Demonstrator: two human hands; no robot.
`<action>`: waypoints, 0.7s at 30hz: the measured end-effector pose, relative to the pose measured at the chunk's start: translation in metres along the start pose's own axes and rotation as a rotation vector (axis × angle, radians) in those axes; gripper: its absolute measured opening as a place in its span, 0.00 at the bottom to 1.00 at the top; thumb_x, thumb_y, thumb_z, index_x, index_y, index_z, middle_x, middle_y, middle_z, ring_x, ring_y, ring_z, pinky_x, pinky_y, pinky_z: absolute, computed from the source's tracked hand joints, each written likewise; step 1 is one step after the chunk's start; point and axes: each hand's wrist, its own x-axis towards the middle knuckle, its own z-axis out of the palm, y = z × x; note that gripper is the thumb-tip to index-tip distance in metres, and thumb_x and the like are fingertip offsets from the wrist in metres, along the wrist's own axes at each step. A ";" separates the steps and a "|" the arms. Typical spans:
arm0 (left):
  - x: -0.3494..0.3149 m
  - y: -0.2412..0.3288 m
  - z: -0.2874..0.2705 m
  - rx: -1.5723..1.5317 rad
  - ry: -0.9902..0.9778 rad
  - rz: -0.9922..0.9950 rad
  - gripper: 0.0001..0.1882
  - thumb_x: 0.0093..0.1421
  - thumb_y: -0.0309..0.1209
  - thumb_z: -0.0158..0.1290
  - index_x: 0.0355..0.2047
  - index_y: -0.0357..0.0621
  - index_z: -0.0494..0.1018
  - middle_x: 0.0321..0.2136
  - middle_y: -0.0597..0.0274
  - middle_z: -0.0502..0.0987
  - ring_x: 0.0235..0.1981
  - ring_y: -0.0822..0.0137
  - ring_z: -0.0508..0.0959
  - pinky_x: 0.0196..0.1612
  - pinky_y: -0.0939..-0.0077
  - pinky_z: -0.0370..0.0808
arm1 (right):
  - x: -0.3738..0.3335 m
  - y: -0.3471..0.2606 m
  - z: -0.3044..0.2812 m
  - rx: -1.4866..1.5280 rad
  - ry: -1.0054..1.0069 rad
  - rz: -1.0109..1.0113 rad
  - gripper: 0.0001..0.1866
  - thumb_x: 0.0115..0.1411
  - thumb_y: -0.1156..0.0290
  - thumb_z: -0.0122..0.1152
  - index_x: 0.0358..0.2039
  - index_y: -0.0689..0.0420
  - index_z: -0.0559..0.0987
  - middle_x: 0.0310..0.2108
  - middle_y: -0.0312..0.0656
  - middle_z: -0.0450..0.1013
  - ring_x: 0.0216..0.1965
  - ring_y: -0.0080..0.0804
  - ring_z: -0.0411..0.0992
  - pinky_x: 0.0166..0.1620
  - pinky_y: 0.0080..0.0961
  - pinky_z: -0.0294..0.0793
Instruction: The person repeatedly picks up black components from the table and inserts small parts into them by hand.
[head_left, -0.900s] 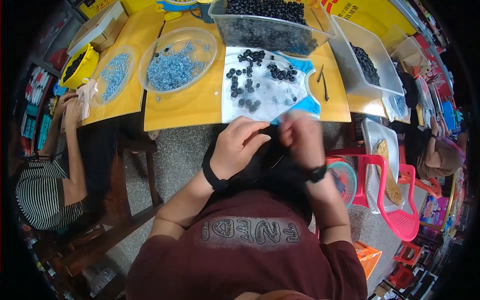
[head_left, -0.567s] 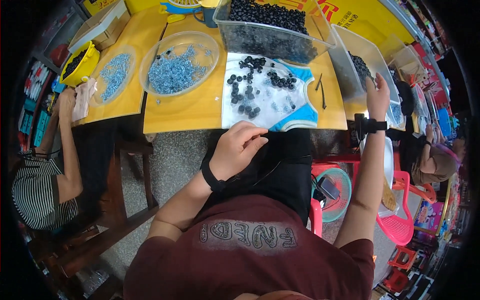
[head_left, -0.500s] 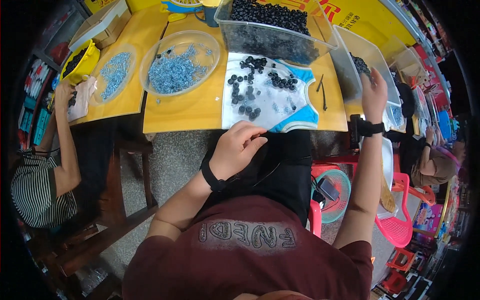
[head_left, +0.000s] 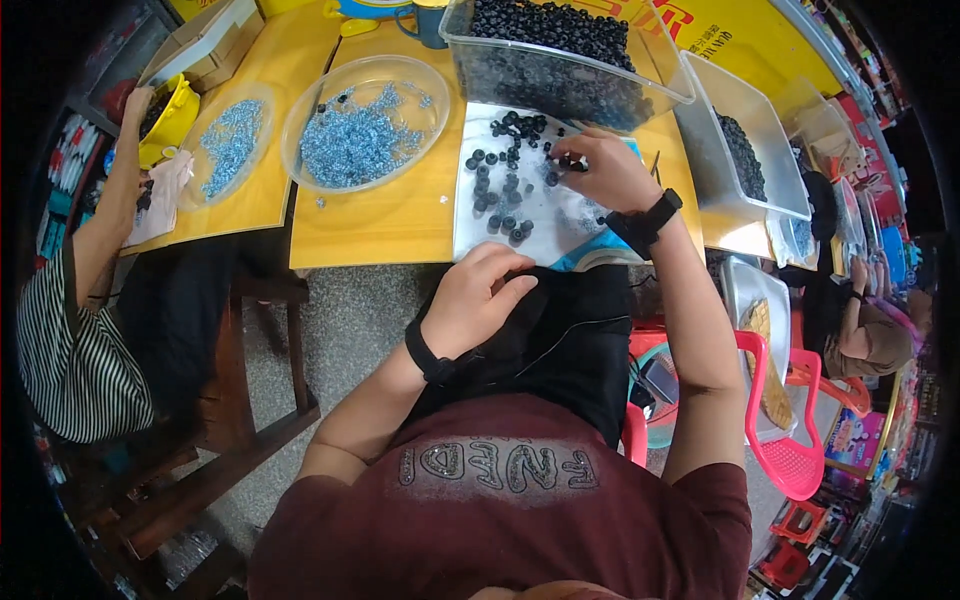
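Note:
My right hand (head_left: 612, 172) is over the right part of a white cloth with blue edging (head_left: 540, 225), its fingers closed on black beads (head_left: 571, 160). The count in that hand is hidden. Loose black beads (head_left: 510, 190) lie scattered across the cloth. Near the cloth's lower edge, my left hand (head_left: 478, 300) rests above my lap with curled fingers. Its thumb and forefinger come close together; whatever may be between them cannot be made out.
Behind the cloth stands a clear bin (head_left: 560, 80) of black beads; another bin (head_left: 745, 150) is to the right. A round tray (head_left: 365, 175) holds small light blue pieces. At left, a co-worker's hand (head_left: 138, 105) is by a yellow basket (head_left: 172, 125). A pink chair (head_left: 780, 470) stands at right.
My right hand has moved left from the right-hand bin to the cloth, bringing black beads. My left hand stays almost still. The co-worker's hand has risen to the yellow basket.

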 end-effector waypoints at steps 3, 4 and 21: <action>0.000 -0.002 -0.002 0.004 -0.019 -0.007 0.11 0.59 0.31 0.59 0.40 0.38 0.78 0.36 0.56 0.76 0.30 0.61 0.78 0.34 0.72 0.75 | -0.002 -0.007 -0.009 0.146 -0.223 0.167 0.18 0.50 0.79 0.60 0.44 0.58 0.81 0.33 0.42 0.76 0.35 0.33 0.75 0.42 0.28 0.74; 0.000 -0.001 -0.002 -0.011 -0.014 -0.010 0.11 0.59 0.31 0.59 0.40 0.38 0.79 0.36 0.56 0.76 0.30 0.61 0.78 0.35 0.72 0.75 | -0.006 -0.007 -0.012 0.143 -0.225 0.166 0.18 0.50 0.79 0.60 0.44 0.58 0.81 0.33 0.42 0.76 0.35 0.33 0.75 0.42 0.28 0.74; -0.002 -0.001 -0.001 -0.055 -0.013 -0.050 0.10 0.59 0.29 0.60 0.41 0.39 0.79 0.36 0.57 0.78 0.29 0.64 0.77 0.34 0.75 0.75 | -0.017 -0.016 0.003 -0.001 0.065 0.086 0.10 0.59 0.71 0.64 0.40 0.62 0.82 0.30 0.43 0.75 0.35 0.35 0.75 0.39 0.29 0.73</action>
